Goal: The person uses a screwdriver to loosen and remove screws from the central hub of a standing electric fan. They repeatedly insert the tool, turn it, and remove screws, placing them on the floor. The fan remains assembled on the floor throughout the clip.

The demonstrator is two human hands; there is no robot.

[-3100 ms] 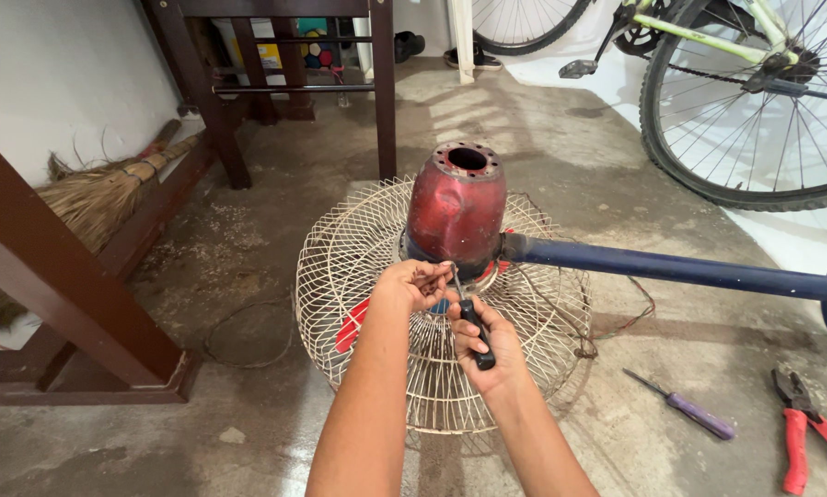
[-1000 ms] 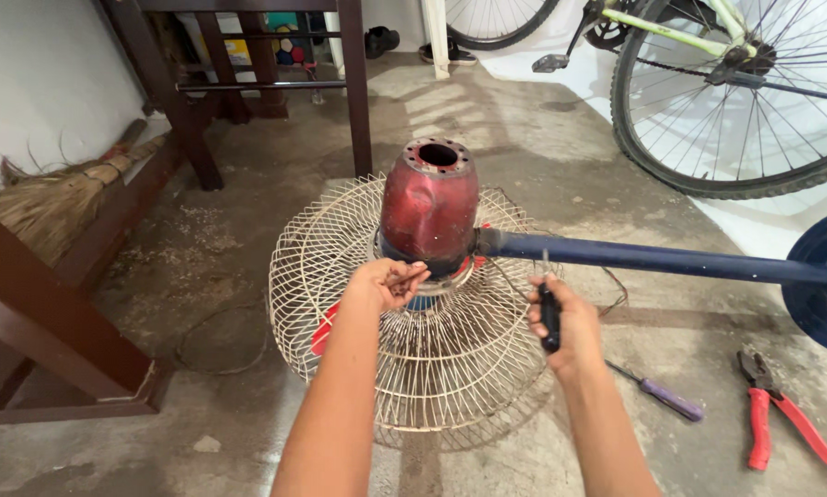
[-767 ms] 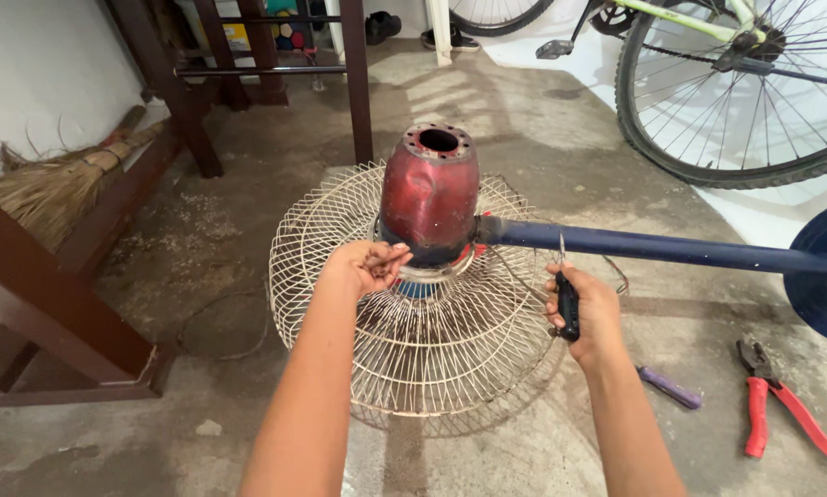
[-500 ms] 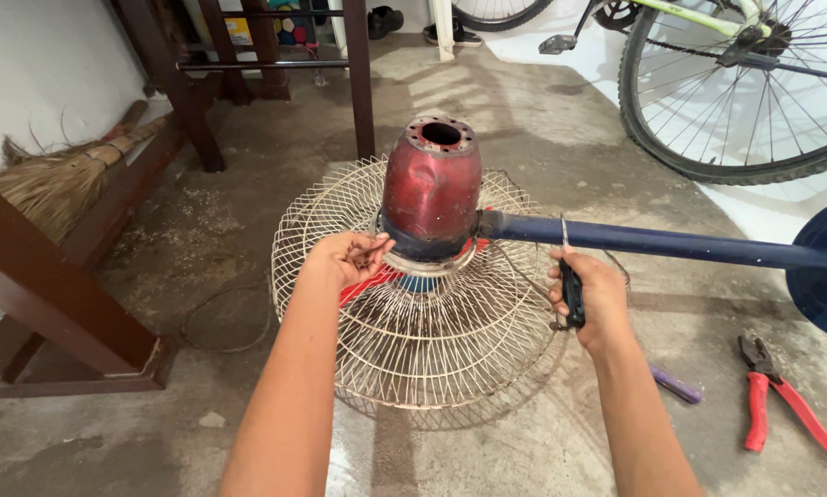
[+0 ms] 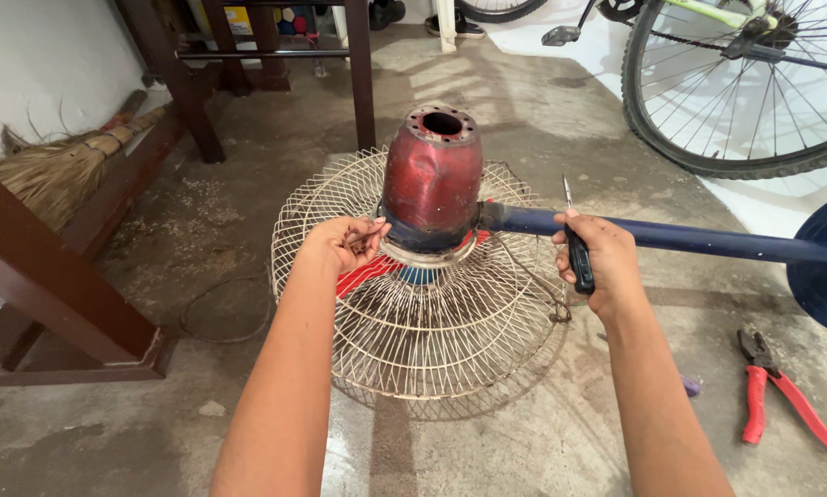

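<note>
The fan (image 5: 432,276) lay face-down on the concrete floor (image 5: 524,101), its round wire cage (image 5: 422,340) flat against the ground and the red motor housing (image 5: 432,179) standing up from the cage's middle, open at the top. Inside the cage, red blades (image 5: 363,274) showed through the wires beside a blue hub. A blue pole (image 5: 689,241) ran from the housing's base off to the right, ending at a dark blue round base (image 5: 823,262). The left hand (image 5: 344,244) rested at the housing's lower rim, fingertips pinched together on something too small to make out. The right hand (image 5: 597,262) was closed around the black handle of a screwdriver (image 5: 574,244), its tip pointing upward, just beside the pole. Red-handled pliers (image 5: 772,391) lay on the floor to the right, well apart from the fan. A bicycle wheel (image 5: 745,83) stood behind, and a straw broom (image 5: 63,166) leaned at the left wall
</note>
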